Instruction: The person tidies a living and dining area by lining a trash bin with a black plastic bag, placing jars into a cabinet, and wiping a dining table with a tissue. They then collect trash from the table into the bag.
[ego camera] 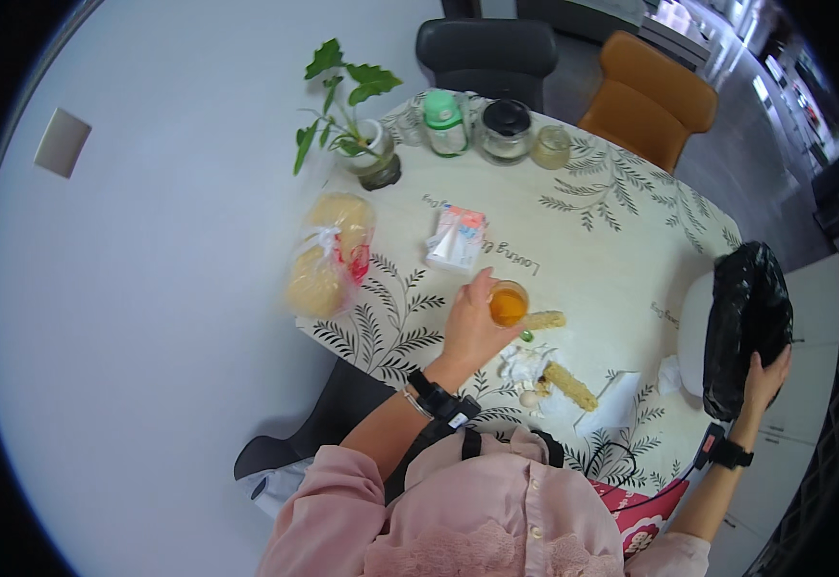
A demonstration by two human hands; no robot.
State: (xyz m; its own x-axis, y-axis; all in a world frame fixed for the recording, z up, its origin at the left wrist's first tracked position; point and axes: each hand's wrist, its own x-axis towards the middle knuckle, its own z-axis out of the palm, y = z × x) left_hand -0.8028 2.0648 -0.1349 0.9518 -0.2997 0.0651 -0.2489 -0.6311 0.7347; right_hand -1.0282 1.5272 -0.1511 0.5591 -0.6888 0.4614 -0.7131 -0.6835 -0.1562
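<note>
My left hand (473, 328) is wrapped around a clear cup of amber liquid (509, 306) over the near half of the table. At the table's right edge my right hand (765, 379) grips the black plastic bag (744, 324), which lines or covers a white bin (695, 332). Two eaten corn cobs lie nearby, one cob (571, 386) towards me and the other cob (545, 319) beside the cup. Crumpled tissue (524, 363) and a small pale round piece (529, 398) are close to them. A white paper sheet (615, 405) lies to the right.
A printed cloth (607, 260) covers the table. Beyond the cup stands a carton (457, 238); bagged bread-like food (333, 252) lies left. A potted plant (372, 151), a green-lidded bottle (445, 124), a black-lidded glass jar (504, 133) and a smaller jar (552, 148) line the far edge.
</note>
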